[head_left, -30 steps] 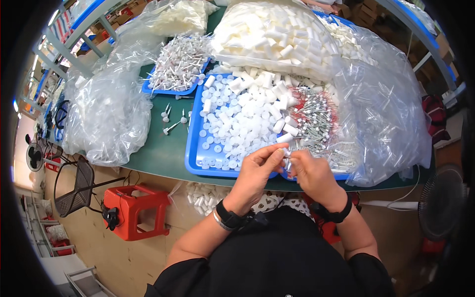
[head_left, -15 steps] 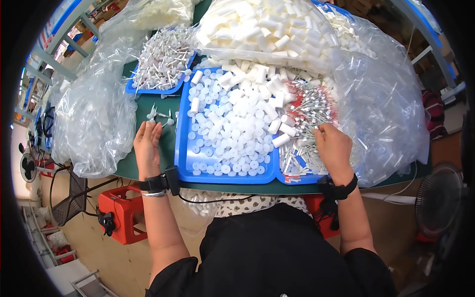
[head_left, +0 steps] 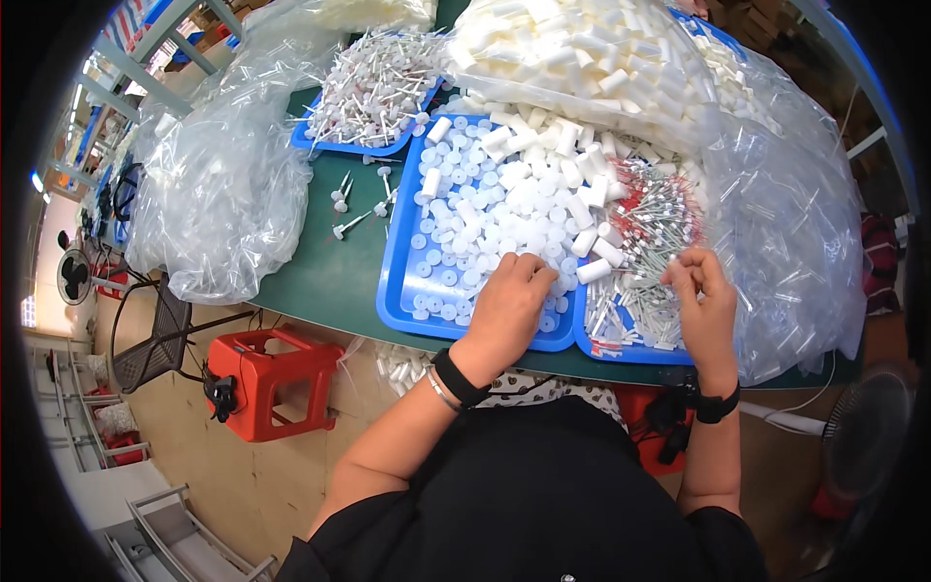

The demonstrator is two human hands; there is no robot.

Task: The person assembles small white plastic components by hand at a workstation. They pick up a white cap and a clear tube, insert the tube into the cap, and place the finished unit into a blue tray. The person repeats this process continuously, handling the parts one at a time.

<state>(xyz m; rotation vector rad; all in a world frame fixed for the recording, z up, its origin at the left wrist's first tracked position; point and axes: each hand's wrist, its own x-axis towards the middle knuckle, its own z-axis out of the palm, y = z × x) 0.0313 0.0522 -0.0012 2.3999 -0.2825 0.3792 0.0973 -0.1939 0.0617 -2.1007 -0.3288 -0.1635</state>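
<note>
My left hand [head_left: 509, 306] reaches over the translucent white discs [head_left: 451, 225] in the large blue tray [head_left: 390, 291]. Its fingers are bent and close together, and the hand hides whatever is under them. White foam-like cylinders [head_left: 553, 145] are heaped at the tray's far right. My right hand [head_left: 706, 296] is held over thin metal pins [head_left: 630, 306] in the adjoining blue tray [head_left: 621, 347]. Thumb and fingers pinch together there, on something too small to make out. Red-tipped wire-like pieces [head_left: 659, 199] lie just beyond it.
Several disc-headed pins [head_left: 351, 225] lie loose on the green table [head_left: 325, 276]. More fill a smaller blue tray [head_left: 373, 87] behind. Clear plastic bags [head_left: 218, 194] flank the trays; a bag of white cylinders [head_left: 582, 58] stands at the back. A red stool [head_left: 281, 383] is lower left.
My left hand has moved right, from beside the loose disc-headed pins to over the discs. My right hand stays near the metal pins, its fingers pinched. The whole view has shifted and tilted.
</note>
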